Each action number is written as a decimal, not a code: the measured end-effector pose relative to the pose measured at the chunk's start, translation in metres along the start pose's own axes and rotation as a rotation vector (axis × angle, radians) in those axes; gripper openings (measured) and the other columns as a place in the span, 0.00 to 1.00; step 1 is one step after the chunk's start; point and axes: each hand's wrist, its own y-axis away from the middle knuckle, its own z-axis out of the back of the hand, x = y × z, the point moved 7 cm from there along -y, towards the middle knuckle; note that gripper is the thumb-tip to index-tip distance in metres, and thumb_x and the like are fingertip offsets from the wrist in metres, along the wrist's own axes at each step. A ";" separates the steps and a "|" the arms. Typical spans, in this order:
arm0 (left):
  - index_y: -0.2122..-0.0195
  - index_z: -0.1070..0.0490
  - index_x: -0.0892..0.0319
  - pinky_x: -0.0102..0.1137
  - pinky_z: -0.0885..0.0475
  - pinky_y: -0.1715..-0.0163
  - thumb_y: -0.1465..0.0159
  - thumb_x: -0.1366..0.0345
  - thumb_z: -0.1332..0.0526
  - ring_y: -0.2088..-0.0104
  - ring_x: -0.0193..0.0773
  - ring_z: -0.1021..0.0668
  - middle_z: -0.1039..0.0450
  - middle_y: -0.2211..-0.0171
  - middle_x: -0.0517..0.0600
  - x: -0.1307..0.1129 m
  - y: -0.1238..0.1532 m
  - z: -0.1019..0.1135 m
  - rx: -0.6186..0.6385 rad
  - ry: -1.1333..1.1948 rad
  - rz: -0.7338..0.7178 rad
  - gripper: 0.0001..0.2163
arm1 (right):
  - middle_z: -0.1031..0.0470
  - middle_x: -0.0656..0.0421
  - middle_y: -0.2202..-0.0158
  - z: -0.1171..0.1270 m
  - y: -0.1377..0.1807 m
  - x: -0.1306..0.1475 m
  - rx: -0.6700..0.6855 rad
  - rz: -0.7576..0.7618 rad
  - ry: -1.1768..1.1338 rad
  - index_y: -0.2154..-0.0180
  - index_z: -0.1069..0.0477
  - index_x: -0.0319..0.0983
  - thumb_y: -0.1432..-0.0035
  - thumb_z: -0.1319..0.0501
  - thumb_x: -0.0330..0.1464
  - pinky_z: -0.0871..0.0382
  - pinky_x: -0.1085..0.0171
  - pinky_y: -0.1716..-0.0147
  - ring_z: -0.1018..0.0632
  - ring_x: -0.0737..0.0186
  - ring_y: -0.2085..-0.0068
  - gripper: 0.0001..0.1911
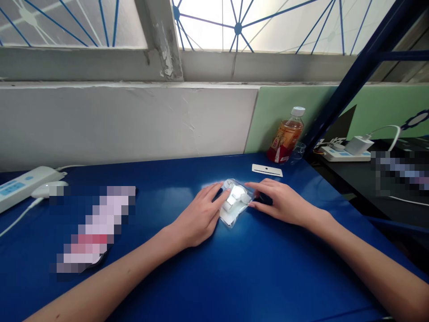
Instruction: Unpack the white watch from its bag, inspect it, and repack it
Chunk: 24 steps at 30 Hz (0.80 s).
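On the blue tabletop point(197, 286) lies a small clear plastic bag point(234, 203) with white items inside. The kind of these items is hard to tell through the shiny plastic. My left hand point(197, 217) rests along the bag's left side, its fingers stretched out and touching the edge. From the right, my right hand point(281, 201) reaches the opposite edge of the bag, with thumb and fingers apart. Just behind the right hand is a flat white card-like piece point(267, 170) with a dark slot.
A bottle of amber drink point(286, 136) stands at the back right, beside a blue metal post point(348, 76). On the left lie a blurred-out phone-like object point(97, 228) and a white power strip point(27, 183) with a plugged-in charger. Another power strip point(345, 154) sits on the neighbouring dark surface.
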 end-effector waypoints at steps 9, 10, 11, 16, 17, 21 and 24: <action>0.32 0.46 0.56 0.52 0.40 0.37 0.28 0.55 0.48 0.33 0.54 0.41 0.43 0.33 0.59 -0.002 0.000 0.000 -0.007 0.012 -0.019 0.25 | 0.22 0.51 0.57 -0.001 0.002 0.007 0.004 0.088 -0.086 0.42 0.33 0.39 0.38 0.38 0.42 0.26 0.55 0.57 0.22 0.53 0.57 0.25; 0.32 0.45 0.56 0.52 0.40 0.38 0.28 0.55 0.47 0.33 0.55 0.41 0.43 0.33 0.59 -0.002 0.000 0.001 -0.008 0.013 -0.024 0.25 | 0.25 0.48 0.50 0.001 0.003 0.006 -0.005 0.084 -0.072 0.40 0.34 0.38 0.39 0.37 0.44 0.27 0.53 0.52 0.24 0.49 0.51 0.29; 0.32 0.44 0.55 0.52 0.40 0.38 0.28 0.56 0.47 0.33 0.55 0.40 0.42 0.34 0.59 -0.003 0.000 0.002 -0.010 0.014 -0.028 0.25 | 0.29 0.46 0.44 0.001 0.003 0.004 -0.002 0.083 -0.062 0.39 0.36 0.38 0.41 0.36 0.46 0.29 0.50 0.48 0.26 0.46 0.45 0.33; 0.31 0.47 0.54 0.51 0.40 0.37 0.30 0.56 0.45 0.33 0.55 0.41 0.43 0.33 0.58 -0.001 -0.001 0.003 0.001 0.029 -0.004 0.27 | 0.33 0.46 0.38 -0.004 0.003 -0.002 0.104 0.066 -0.101 0.36 0.39 0.38 0.42 0.38 0.50 0.33 0.47 0.42 0.31 0.43 0.39 0.38; 0.31 0.49 0.57 0.51 0.40 0.37 0.31 0.54 0.44 0.33 0.55 0.42 0.43 0.33 0.60 0.001 -0.002 0.003 0.006 0.035 0.012 0.30 | 0.32 0.46 0.38 -0.004 0.003 -0.004 0.111 0.054 -0.110 0.37 0.38 0.39 0.42 0.37 0.51 0.33 0.47 0.42 0.31 0.43 0.39 0.38; 0.34 0.43 0.64 0.52 0.40 0.38 0.37 0.44 0.40 0.33 0.59 0.40 0.42 0.34 0.64 0.016 -0.004 0.003 0.012 0.034 0.097 0.37 | 0.31 0.46 0.39 -0.003 0.003 -0.010 0.102 0.014 -0.118 0.37 0.37 0.39 0.43 0.37 0.51 0.33 0.46 0.42 0.30 0.42 0.40 0.38; 0.36 0.39 0.65 0.50 0.40 0.37 0.38 0.43 0.39 0.33 0.58 0.40 0.41 0.35 0.64 0.020 -0.005 0.004 0.012 0.015 0.127 0.37 | 0.32 0.46 0.38 -0.003 0.004 -0.011 0.115 0.005 -0.104 0.36 0.40 0.38 0.42 0.37 0.50 0.33 0.47 0.42 0.31 0.43 0.39 0.39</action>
